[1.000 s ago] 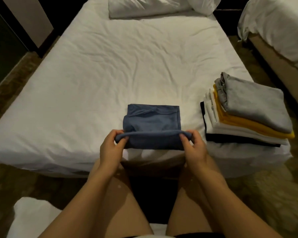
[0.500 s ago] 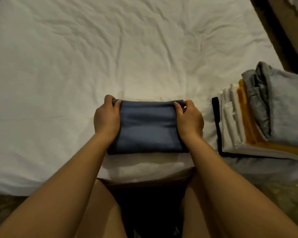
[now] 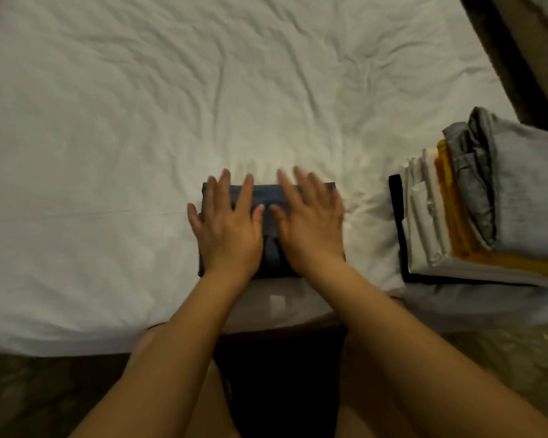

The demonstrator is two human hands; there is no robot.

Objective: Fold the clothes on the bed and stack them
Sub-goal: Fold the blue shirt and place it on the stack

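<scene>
A folded blue garment [image 3: 268, 197] lies near the front edge of the white bed [image 3: 140, 137]. My left hand [image 3: 227, 224] presses flat on its left half, fingers spread and straight. Beside it, my right hand [image 3: 310, 221] presses flat on the right half, slightly blurred. Most of the garment is hidden under both palms. To the right stands a stack of folded clothes [image 3: 475, 216] with a grey piece on top, then yellow, white and black layers.
The wrinkled white sheet stretches far ahead and to the left. A dark gap and a brown bed frame [image 3: 519, 58] run along the upper right. Patterned floor [image 3: 29, 396] shows below the bed's front edge, beside my legs.
My hands brought the near edge of the blue garment forward, folding it over. They then let go of its sides and now lie flat on top of it.
</scene>
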